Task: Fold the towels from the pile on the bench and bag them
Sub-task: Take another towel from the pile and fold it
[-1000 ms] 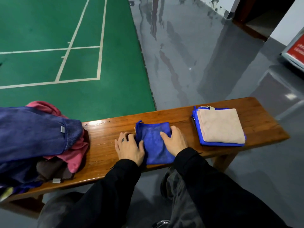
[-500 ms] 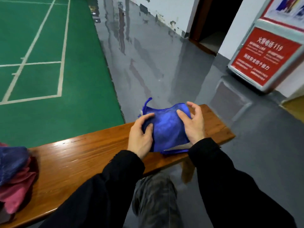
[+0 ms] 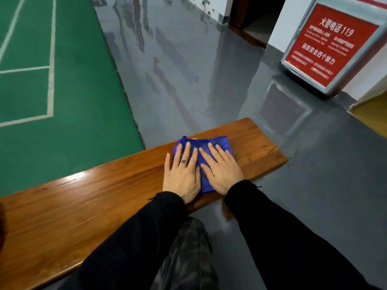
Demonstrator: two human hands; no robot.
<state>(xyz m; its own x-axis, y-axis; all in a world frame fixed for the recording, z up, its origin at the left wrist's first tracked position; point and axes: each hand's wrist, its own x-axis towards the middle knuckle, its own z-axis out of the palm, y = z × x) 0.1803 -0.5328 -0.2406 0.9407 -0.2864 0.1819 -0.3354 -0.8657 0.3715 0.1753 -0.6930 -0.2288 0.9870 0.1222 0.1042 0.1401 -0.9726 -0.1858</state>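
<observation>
Both hands, left (image 3: 181, 174) and right (image 3: 222, 171), spread flat on blue towel (image 3: 219, 144), tabletop (image 3: 94, 197) right end. Red sign (image 3: 333, 43) at 1 o'clock, green court (image 3: 62, 91) at 10.

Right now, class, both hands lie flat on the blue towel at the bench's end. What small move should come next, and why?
Probably lift both hands away: the left hand and right hand press the blue towel, which looks folded and flat on the bench.

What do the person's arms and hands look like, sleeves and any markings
Both arms wear long black sleeves reaching the wrists, with loose threads at the cuffs. The hands are bare, no gloves. The left hand has a small dark mark on one finger; the right hand shows none.
</observation>
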